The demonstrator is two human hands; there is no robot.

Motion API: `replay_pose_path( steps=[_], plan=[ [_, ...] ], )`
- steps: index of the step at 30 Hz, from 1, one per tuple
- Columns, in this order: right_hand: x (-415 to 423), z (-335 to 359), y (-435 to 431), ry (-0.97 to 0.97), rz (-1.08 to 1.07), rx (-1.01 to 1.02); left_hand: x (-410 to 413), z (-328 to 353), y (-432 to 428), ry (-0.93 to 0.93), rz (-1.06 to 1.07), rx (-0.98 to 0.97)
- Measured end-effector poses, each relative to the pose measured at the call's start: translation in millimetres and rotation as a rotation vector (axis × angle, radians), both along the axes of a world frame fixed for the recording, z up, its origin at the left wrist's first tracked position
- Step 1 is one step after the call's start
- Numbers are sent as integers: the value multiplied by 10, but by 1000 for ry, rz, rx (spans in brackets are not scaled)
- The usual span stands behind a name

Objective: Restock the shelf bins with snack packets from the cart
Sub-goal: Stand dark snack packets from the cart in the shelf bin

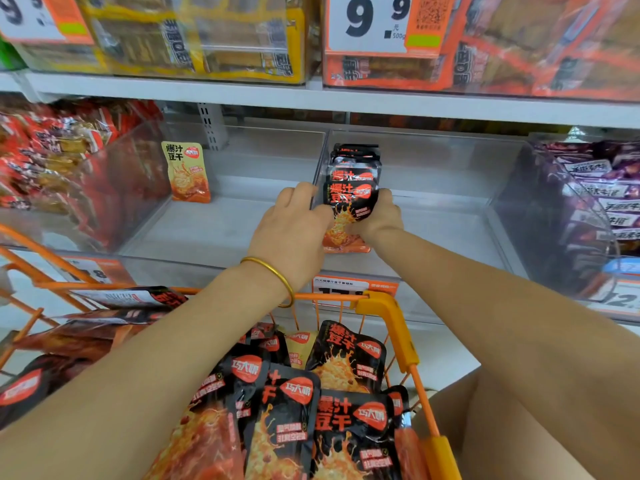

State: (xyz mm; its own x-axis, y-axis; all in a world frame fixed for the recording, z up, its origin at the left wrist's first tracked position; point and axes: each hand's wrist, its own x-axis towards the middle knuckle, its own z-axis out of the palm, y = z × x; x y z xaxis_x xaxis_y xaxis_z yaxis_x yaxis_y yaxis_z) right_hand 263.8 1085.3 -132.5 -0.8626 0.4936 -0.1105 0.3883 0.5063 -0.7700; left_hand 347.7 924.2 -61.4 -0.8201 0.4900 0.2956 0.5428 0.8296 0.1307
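Note:
A row of black snack packets (351, 194) with red logos stands inside a clear shelf bin (450, 230), along its left wall. My left hand (292, 230) and my right hand (379, 216) grip the front of the row from either side. The orange cart (391, 317) below holds several more black packets (294, 410). In the bin (207, 230) to the left, one yellow-orange packet (187, 171) leans upright against the side.
A bin (69, 174) of red packets lies far left and a bin (595, 202) of purple packets far right. The upper shelf (311, 98) carries full bins and price signs (367, 22). Price labels (353, 287) line the shelf edge. A cardboard box (446, 410) stands beside the cart.

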Motion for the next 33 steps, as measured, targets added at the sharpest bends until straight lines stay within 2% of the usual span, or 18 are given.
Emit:
replay_pose_path(
  steps=[9,16,23,28,31,33],
  plan=[
    [-78,12,0,61,-45,6,9,4,-9,7,-13,17],
    [-24,-7,16,-132,-56,-45,12,-2,-7,12,-6,15],
    [-29,-25,16,-243,-2,13,26,35,-24,-25,0,-40],
    [15,6,58,-271,30,-46,44,33,-73,-78,13,-26],
    [11,9,138,-317,119,-194,103,24,-102,32,-45,88],
    [55,51,156,-288,137,-183,171,66,-124,111,-103,153]
  ],
)
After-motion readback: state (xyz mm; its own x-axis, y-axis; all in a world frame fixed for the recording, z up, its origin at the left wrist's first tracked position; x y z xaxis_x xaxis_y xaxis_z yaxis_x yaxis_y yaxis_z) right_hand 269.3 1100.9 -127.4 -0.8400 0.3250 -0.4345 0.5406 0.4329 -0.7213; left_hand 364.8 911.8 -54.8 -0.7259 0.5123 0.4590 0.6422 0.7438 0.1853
